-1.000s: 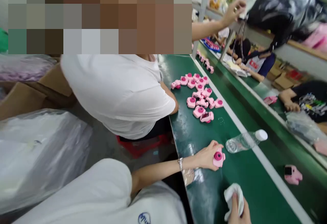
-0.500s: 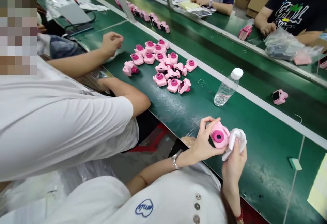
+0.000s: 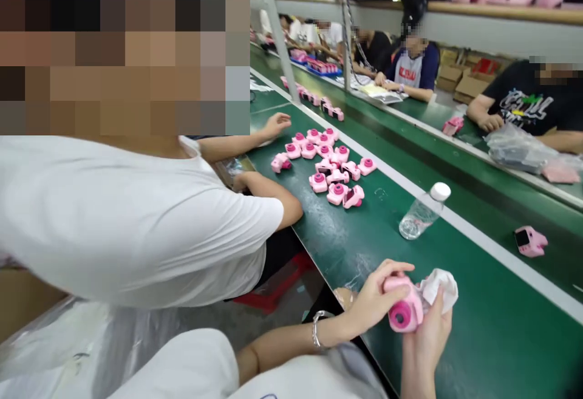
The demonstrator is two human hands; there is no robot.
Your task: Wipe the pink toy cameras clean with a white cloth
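Above the near edge of the green table, my left hand (image 3: 380, 299) grips a pink toy camera (image 3: 412, 309) from its left side. The camera's dark pink lens faces down toward me. My right hand (image 3: 432, 326) is closed on a crumpled white cloth (image 3: 439, 289) at the camera's right side. Part of the camera is hidden behind the fingers and cloth.
A clear bottle with a white cap (image 3: 422, 212) stands beyond my hands. Several pink cameras (image 3: 337, 192) lie in a group farther left, near a seated person's arms. Another pink camera (image 3: 529, 241) lies at the right. More people sit across the table (image 3: 492, 302).
The view has tilted up and turned left, showing more people. The held camera has turned in my left hand, its lens now lower. The cloth stays in my right hand.
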